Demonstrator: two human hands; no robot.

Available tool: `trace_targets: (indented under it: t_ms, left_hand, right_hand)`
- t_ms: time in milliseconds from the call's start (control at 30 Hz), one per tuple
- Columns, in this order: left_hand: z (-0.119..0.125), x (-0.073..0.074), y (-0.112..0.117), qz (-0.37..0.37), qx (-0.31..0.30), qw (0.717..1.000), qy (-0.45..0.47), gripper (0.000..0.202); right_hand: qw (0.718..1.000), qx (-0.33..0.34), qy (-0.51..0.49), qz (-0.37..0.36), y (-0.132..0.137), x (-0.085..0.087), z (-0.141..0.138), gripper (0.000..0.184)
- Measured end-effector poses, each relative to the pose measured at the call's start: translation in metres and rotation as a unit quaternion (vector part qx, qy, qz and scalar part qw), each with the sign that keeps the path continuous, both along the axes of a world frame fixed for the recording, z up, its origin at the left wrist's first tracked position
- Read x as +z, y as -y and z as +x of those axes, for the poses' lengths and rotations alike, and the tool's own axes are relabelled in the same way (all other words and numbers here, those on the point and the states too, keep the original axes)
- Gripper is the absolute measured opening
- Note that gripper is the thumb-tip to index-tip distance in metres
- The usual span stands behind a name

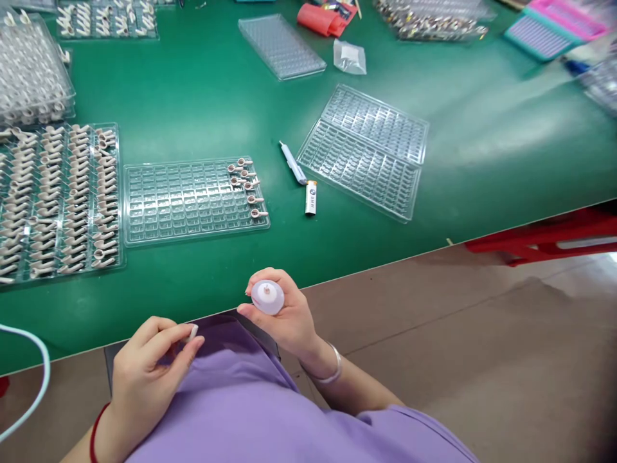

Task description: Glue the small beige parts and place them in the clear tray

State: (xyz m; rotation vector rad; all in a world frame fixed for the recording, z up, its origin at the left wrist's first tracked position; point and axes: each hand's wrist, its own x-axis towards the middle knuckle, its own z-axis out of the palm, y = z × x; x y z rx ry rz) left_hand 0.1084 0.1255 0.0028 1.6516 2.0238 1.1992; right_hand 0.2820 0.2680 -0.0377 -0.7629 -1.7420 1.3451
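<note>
Near the table's front edge, my left hand (149, 370) pinches a small white piece (193, 332) between thumb and fingertips; most of the piece is hidden by the fingers. To its right, my right hand (292, 318) is wrapped round a translucent round object (268, 297) with a white centre and a small pinkish tip, seen end-on; its kind is unclear. Beyond the hands lies a clear compartment tray (193, 206) with several small pale pipe-shaped pieces (259, 213) along its right end.
Left of that tray, another tray (60, 199) is filled with rows of similar pieces. A light blue pen (292, 163) and a white lighter (311, 198) lie beside clear trays (366, 151). Stacked trays (31, 71) stand back left. A white cable (41, 379) curves at lower left.
</note>
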Motion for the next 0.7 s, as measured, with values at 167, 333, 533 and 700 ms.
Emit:
trace_targets:
  t_ms: [167, 333, 533, 700]
  left_hand:
    - [-0.004, 0.005, -0.028, 0.037, -0.011, 0.997, -0.063, 0.011]
    - [-0.025, 0.014, -0.110, 0.050, -0.017, 0.986, -0.159, 0.015]
    - [-0.037, 0.022, -0.213, -0.071, -0.040, 0.969, -0.235, 0.025]
    - [-0.029, 0.014, -0.244, -0.116, -0.069, 0.957, -0.257, 0.027]
  right_hand:
    - [0.999, -0.045, 0.005, -0.019, -0.014, 0.002, 0.002, 0.030]
    - [0.993, -0.109, -0.007, -0.054, -0.037, 0.000, 0.000, 0.037]
    - [0.991, -0.105, -0.020, -0.082, -0.042, -0.010, -0.001, 0.041]
    - [0.990, -0.105, -0.026, -0.088, -0.040, -0.011, -0.001, 0.041]
